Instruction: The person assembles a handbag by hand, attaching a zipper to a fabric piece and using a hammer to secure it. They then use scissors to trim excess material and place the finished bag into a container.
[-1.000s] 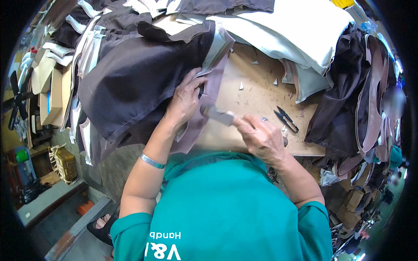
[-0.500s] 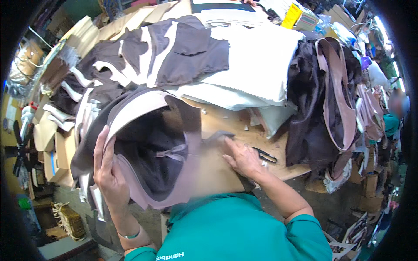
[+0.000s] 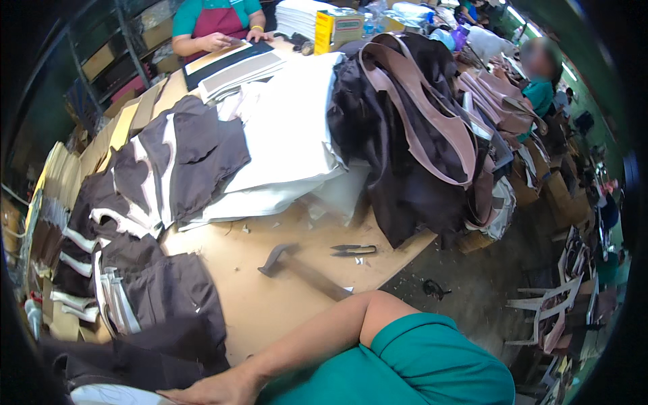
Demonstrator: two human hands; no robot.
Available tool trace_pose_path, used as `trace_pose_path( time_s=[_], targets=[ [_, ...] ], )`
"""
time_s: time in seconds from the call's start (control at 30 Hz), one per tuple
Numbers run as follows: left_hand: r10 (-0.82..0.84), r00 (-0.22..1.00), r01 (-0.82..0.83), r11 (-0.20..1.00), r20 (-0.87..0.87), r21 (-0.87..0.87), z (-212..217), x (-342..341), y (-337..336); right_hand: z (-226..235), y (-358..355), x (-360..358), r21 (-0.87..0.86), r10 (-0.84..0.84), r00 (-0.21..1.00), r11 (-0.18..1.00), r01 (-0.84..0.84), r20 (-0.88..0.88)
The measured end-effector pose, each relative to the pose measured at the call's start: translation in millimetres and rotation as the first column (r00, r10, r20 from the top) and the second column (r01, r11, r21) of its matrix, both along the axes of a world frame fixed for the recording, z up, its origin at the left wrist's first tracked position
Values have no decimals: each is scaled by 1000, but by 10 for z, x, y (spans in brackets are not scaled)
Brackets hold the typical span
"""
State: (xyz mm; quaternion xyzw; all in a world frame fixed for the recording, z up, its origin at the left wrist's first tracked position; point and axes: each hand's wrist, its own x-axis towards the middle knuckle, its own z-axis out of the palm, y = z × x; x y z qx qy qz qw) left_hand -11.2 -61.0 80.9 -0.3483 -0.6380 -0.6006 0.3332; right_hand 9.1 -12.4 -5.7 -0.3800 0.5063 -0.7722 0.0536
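My right forearm crosses the lower part of the view toward the left. At the bottom edge my right hand (image 3: 226, 387) is closed at the rim of a dark bag (image 3: 145, 361), where a white curved border (image 3: 111, 395) shows. The picture's edge cuts off part of the fingers and most of the bag. My left hand is out of view. On the tan tabletop (image 3: 236, 297) lies a hammer (image 3: 275, 260), its head toward the left and its handle running toward my arm. Dark thread snips (image 3: 354, 250) lie to its right.
Dark fabric pieces with white strips (image 3: 158, 169) cover the left side. White sheets (image 3: 283, 135) are stacked behind. Dark bags with pinkish trim (image 3: 418, 121) hang over the right table edge. Across the table a co-worker's hands (image 3: 219, 42) handle flat panels.
The view has swung to the right. The bag has shifted to the lower left edge, my right hand has moved from near the hammer to its rim, and my left hand has left view.
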Motion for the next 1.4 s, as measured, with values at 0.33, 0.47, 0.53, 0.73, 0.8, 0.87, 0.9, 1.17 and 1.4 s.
trace_pose_path(
  time_s=[0.33, 0.47, 0.53, 0.73, 0.8, 0.87, 0.9, 1.17, 1.4],
  targets=[
    [-436, 877, 410, 899, 203, 155, -97, 199, 705, 395, 1716, -208, 248, -529, 831, 793, 557, -175],
    [-608, 717, 559, 793, 339, 241, 23, 438, 1024, 928, 3026, 166, 530, -870, 466, 321, 785, -163],
    [-831, 396, 778, 529, 390, 337, 135, 489, 1226, 964, 3646, 287, 578, -907, 297, 76, 813, -299],
    [-512, -844, 473, -570, 159, 672, 110, 576, 2131, -366, 5124, 361, 834, -854, 116, -451, 318, -506],
    [-402, -899, 390, -555, 174, 735, 189, 684, 2246, -306, 4657, 261, 825, -818, 147, -522, 217, -556],
    [-352, -930, 285, -517, 103, 807, 207, 812, 2432, -417, 4656, 246, 771, -785, 76, -579, 265, -615],
    [-336, -939, 242, -498, 72, 833, 218, 848, 2504, -399, 4676, 241, 715, -741, 12, -642, 277, -671],
    [-229, -973, 169, -716, 1, 677, -156, 639, 2958, -411, 5020, 419, 627, -657, 82, -666, 404, -750],
    [-746, -6, 856, 341, 666, 388, -101, 449, 2966, -224, 5088, 197, 613, -632, 76, -706, 354, -771]
  ],
)
